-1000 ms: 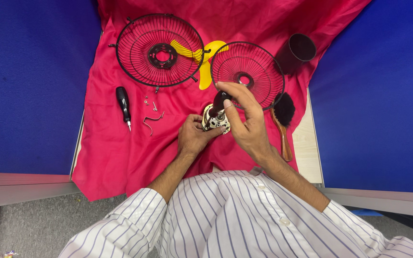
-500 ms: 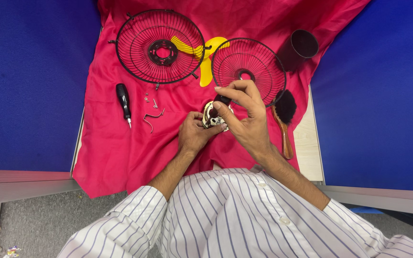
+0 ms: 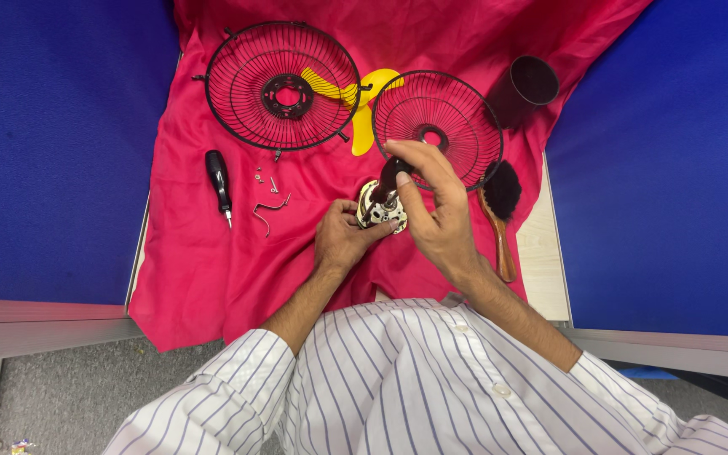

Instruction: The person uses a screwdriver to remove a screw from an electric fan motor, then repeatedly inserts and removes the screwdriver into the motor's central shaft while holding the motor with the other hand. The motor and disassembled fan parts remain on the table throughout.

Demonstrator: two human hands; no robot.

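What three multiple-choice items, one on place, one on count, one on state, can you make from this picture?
1. Where is the screwdriver?
A. left of the hands
B. inside the cup
C. on the brush

2. How many grilles lie on the cloth?
A. one
B. two
C. four

3. What does the left hand do?
A. lies flat and empty
B. grips the motor
C. lifts the brush

Key: 1 A, it lies on the cloth's left part. 2 B, a large grille and a small grille. 3 B, its fingers close on the motor while the right hand pinches a dark part on top.
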